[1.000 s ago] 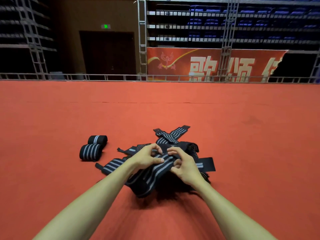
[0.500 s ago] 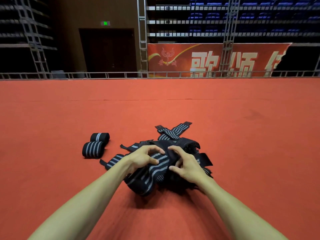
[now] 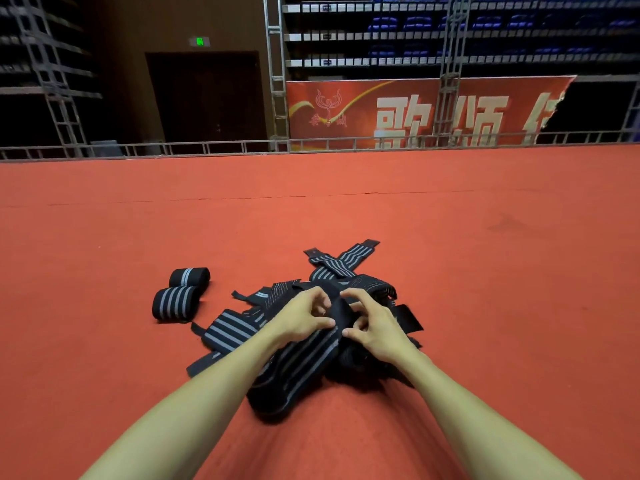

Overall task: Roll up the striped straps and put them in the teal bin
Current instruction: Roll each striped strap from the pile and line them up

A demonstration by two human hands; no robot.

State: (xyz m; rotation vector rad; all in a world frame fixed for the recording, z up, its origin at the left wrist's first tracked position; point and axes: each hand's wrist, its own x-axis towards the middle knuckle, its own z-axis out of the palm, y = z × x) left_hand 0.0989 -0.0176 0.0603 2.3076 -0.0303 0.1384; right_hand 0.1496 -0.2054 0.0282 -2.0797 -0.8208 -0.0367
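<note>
A heap of black straps with grey stripes [image 3: 332, 268] lies on the red carpet in front of me. Both hands work one striped strap [image 3: 301, 362] lifted off the heap. My left hand [image 3: 304, 318] pinches its upper end with curled fingers. My right hand [image 3: 375, 327] grips the same end from the right, thumb against the fabric. The strap's long tail hangs toward me between my forearms. Two rolled straps [image 3: 176, 301] [image 3: 189, 277] sit to the left of the heap. No teal bin is in view.
The red carpet [image 3: 485, 271] stretches wide on all sides. A low metal railing [image 3: 207, 147] runs along its far edge, with a red banner [image 3: 415, 112], scaffolding and blue seating behind.
Both hands have drawn closer together on the strap's end and folded it over. The heap's right flap has shifted slightly.
</note>
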